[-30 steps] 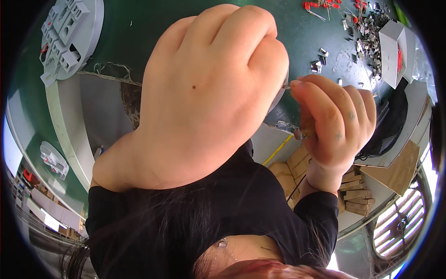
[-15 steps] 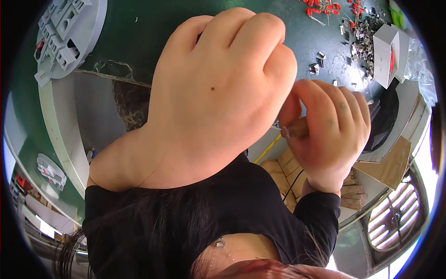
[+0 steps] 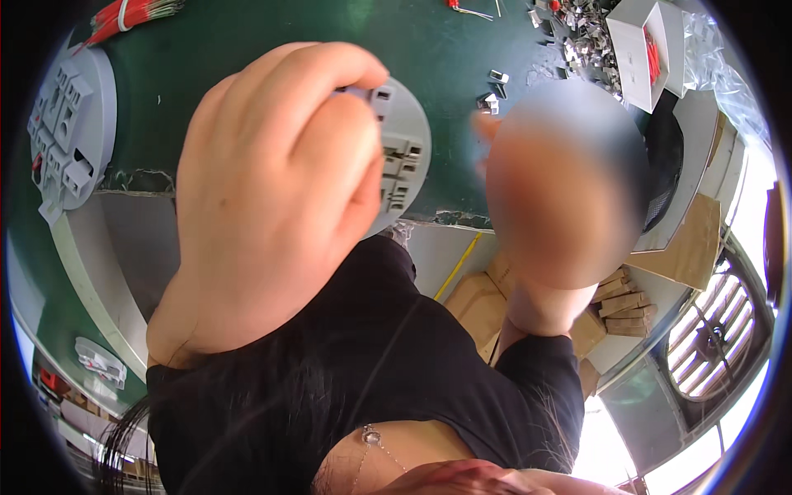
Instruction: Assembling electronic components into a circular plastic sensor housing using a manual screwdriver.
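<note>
My left hand (image 3: 264, 186) is above the near edge of the green table, its fingers curled and thumb bent in. Whatever those fingers hold is hidden behind the hand. Under and just right of them shows a round grey plastic plate (image 3: 417, 124) with raised blocks and slots, some with small metal parts in them. My right hand (image 3: 549, 206) is raised to the right of this plate, close to the table edge. A round smear covers most of it, so its fingers and anything in them cannot be made out.
Small metal clips (image 3: 582, 37) are heaped at the far right, a few lying nearer. Beside them stands a white box (image 3: 639, 54) with red parts. A second grey plate (image 3: 99, 115) lies at the left, below a tied bundle of red-ended wires (image 3: 124, 18). Cartons (image 3: 470, 301) stand below.
My left hand has shifted left and slightly lower, and the round plate beneath it now shows. The right hand has moved slightly left and become smeared. The whole view has shifted too.
</note>
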### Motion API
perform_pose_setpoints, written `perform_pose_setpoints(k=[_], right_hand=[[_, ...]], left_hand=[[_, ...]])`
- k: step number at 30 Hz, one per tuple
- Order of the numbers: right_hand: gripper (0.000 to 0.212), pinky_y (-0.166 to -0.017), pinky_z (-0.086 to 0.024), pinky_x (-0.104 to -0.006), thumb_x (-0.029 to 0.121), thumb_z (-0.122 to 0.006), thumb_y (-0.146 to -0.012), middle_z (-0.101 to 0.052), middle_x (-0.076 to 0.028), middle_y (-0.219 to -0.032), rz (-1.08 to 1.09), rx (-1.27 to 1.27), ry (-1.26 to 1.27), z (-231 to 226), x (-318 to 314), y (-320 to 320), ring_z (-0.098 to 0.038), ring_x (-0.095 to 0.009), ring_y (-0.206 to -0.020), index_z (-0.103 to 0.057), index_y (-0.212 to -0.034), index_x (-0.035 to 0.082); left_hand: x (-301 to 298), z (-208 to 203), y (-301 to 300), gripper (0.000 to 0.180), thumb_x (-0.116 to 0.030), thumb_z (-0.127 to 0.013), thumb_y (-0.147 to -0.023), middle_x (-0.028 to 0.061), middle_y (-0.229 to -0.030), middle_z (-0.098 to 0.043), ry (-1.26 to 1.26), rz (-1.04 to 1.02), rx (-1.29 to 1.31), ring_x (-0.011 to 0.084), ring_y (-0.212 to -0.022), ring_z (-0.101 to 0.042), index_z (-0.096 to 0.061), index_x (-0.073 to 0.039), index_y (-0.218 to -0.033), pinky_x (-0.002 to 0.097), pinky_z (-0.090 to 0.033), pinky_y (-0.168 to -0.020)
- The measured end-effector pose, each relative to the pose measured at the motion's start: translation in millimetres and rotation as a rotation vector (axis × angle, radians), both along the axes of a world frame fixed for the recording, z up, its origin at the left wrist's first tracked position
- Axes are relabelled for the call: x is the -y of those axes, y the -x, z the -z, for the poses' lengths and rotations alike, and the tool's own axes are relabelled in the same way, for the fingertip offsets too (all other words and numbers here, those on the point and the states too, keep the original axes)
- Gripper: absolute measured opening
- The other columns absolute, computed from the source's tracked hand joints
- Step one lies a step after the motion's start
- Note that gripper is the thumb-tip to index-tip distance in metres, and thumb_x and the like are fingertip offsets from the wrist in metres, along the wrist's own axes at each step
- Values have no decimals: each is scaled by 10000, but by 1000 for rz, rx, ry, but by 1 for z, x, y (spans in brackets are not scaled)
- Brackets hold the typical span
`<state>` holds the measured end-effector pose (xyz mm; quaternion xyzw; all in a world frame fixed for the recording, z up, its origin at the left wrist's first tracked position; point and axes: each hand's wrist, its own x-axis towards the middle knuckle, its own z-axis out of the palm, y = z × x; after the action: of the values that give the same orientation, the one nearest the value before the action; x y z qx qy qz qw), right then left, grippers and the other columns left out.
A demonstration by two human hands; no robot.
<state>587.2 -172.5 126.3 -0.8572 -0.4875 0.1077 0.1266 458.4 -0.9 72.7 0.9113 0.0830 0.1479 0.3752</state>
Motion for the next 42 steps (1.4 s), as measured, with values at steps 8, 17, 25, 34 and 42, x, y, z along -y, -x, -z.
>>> perform_pose_setpoints(k=[8, 17, 25, 34, 42], right_hand=[[122, -571, -507, -307, 2, -750, -789, -709, -66, -848, 200, 53, -97, 38, 4, -25, -661, -206, -636, -694, -887, 47], [161, -588, -422, -210, -70, -778, -780, -722, -55, -890, 361, -504, -628, 29, 2, 26, -556, -46, -673, -707, -915, -16], [245, -655, -518, -256, -68, -780, -768, -736, -89, -860, 178, -361, -432, 32, -6, 22, -689, -189, -758, -743, -988, 32], [217, -662, -521, -288, -47, -811, -739, -717, -73, -859, 297, -359, -458, 45, -2, 32, -669, -186, -754, -736, -932, 19], [187, -632, -490, -278, -50, -810, -738, -686, -58, -821, 413, -467, -436, 44, 1, 39, -642, -181, -714, -705, -878, 16]], left_hand=[[7, 5, 15, 198, 90, -699, -746, 135, -1210, -638, 11, -47, -45, 285, -995, -634, -576, -25, -849, 345, -526, -786], [1, 4, 15, 219, 97, -715, -745, 146, -1223, -624, 44, -4, -4, 277, -1009, -619, -588, -22, -878, 328, -526, -761], [9, 14, 16, 226, 99, -720, -746, 148, -1224, -615, 50, -88, 88, 260, -983, -609, -591, -27, -882, 309, -523, -742], [8, 5, 13, 221, 93, -718, -740, 148, -1221, -611, 49, -52, 55, 240, -935, -605, -578, -28, -861, 309, -525, -725], [11, 4, 11, 211, 81, -720, -737, 155, -1216, -616, 94, -77, -22, 241, -933, -617, -584, -32, -851, 314, -522, -734]])
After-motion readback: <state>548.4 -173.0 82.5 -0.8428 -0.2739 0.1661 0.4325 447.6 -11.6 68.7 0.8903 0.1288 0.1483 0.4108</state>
